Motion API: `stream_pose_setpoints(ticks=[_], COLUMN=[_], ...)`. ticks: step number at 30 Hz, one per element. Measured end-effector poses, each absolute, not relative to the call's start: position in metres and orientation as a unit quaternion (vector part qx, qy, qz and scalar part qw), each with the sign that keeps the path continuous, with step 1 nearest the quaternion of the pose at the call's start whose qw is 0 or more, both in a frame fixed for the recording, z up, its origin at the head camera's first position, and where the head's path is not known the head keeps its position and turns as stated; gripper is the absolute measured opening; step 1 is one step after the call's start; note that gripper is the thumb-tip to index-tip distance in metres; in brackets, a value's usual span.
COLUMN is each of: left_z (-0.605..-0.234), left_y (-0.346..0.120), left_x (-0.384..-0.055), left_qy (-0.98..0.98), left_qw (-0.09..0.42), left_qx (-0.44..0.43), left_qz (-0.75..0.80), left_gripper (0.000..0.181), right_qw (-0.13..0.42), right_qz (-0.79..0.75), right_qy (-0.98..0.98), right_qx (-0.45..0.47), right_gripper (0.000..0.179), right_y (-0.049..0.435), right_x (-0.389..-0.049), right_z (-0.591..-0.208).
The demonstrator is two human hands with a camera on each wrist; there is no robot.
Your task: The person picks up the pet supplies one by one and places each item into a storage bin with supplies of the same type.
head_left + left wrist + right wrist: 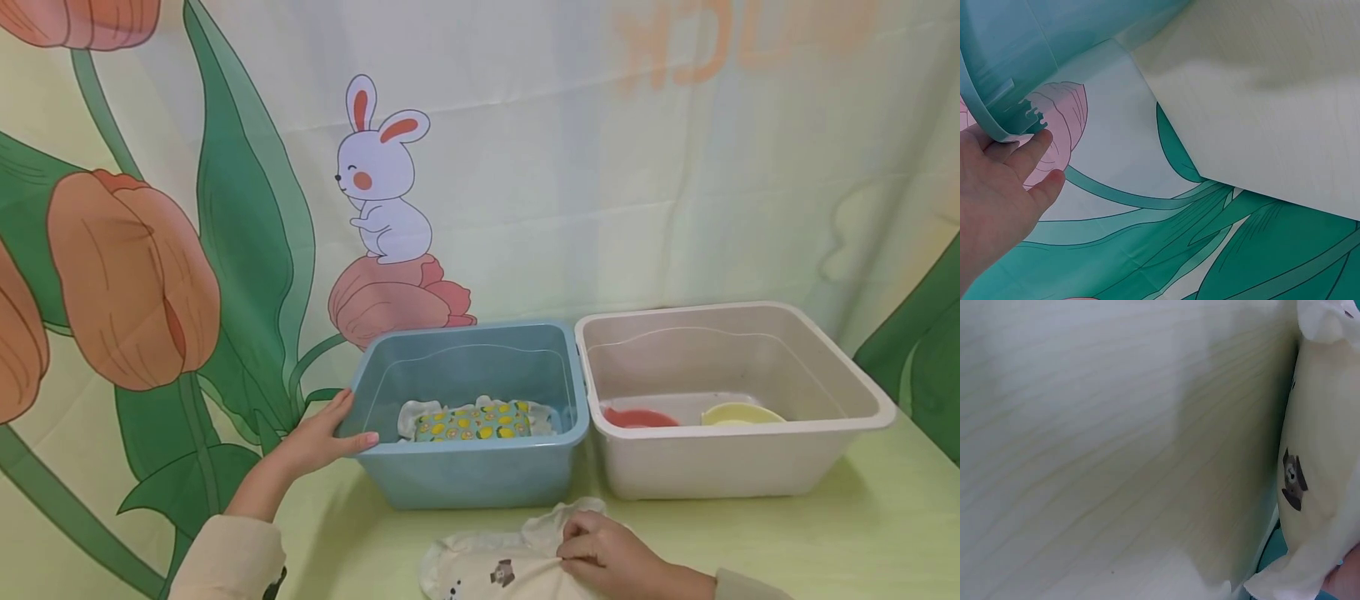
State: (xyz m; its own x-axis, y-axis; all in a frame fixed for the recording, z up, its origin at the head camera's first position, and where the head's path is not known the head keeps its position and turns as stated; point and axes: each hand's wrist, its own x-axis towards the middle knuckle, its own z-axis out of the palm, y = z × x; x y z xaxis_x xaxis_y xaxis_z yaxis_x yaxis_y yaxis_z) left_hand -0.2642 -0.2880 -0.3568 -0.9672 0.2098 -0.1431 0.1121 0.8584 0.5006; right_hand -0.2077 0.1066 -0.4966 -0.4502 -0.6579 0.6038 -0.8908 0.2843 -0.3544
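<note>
One right hand pinches the cream, animal-printed, frilled cloth piece on the pale-green worktop, probably soft, light, best taken by a fold, while the left hand holds the blue plastic tub.

Printed rabbit atop pink tulip

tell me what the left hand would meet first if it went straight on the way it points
The blue tub: the left hand touches its left rim, so that side would likely come first. How much lies beyond is unclear, as depth is hard to judge.
</note>
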Motion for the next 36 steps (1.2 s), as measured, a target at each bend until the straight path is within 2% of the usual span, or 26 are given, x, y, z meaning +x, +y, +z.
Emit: stream_pose_setpoints(ticks=[4, 10, 16, 24, 36], left_z=[-0.357, -0.357, -0.357, -0.358, -0.356], left_y=[-0.288, -0.288, -0.288, -0.288, -0.287], left_x=[-0.265, -0.265, -0.265, -0.264, -0.263], left_qy=[0.959, 0.96, 0.96, 0.958, 0.959], left_qw=[0.096, 0.096, 0.096, 0.094, 0.096], left_qx=[0.085, 0.086, 0.086, 0.089, 0.088], left_qz=[0.251, 0.25, 0.249, 0.254, 0.252], left_gripper=[0.095, 0.095, 0.095, 0.094, 0.094], right_qw=[0.192, 0.179, 0.194, 0.153, 0.186], right_qz=[0.327, 0.326, 0.327, 0.339, 0.325], right_qy=[-0.783, -0.8, -0.802, -0.816, -0.813], right_qx=[0.493, 0.471, 0.461, 0.443, 0.446], right_gripper=[0.01, 0.01, 0.011, 0.01, 0.009], right_y=[0.107, 0.108, 0.106, 0.109, 0.112], right_x=[-0.206, -0.204, -0.203, -0.2, -0.199], right_z=[-0.492, -0.486, -0.481, -0.473, -0.462])
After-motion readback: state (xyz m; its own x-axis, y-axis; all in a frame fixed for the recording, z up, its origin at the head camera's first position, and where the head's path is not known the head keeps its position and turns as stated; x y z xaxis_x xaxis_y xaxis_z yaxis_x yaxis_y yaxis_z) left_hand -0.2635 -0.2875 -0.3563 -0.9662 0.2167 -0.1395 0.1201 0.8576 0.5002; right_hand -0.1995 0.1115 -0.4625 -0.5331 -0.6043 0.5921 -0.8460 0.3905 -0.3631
